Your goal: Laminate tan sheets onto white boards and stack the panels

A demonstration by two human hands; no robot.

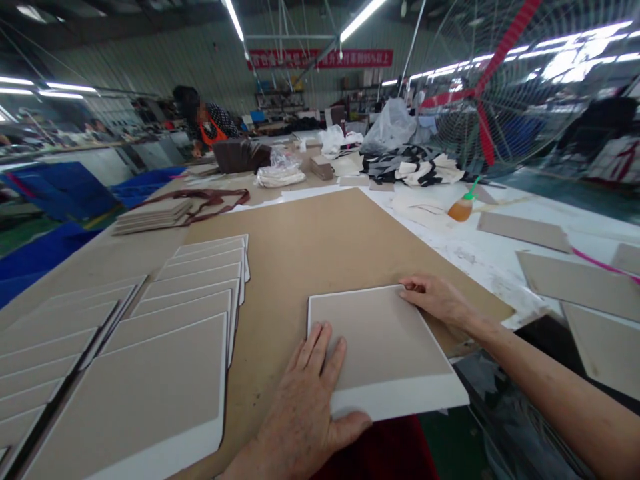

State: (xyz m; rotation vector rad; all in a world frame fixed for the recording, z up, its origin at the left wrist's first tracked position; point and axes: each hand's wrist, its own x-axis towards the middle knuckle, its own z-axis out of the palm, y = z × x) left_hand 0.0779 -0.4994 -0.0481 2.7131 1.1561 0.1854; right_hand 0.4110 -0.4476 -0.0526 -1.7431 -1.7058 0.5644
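A beige panel with a white border (380, 340) lies in front of me on the brown board, its near white edge jutting past the table's edge. My left hand (305, 393) rests on the panel's left side, fingers stretched out and thumb along the near edge. At the far right corner, my right hand (433, 297) pinches the panel between thumb and curled fingers. To the left, overlapping rows of similar beige panels (165, 380) fan out toward me. The underside of the held panel is hidden.
Brown board (300, 233) covers the tabletop. Loose beige pieces (580, 283) lie at the right, near an orange bottle with a green nozzle (461, 208). Farther back are brown straps (215, 203), plastic bags (390, 127), a large fan (480, 93) and a person in an orange apron (213, 130).
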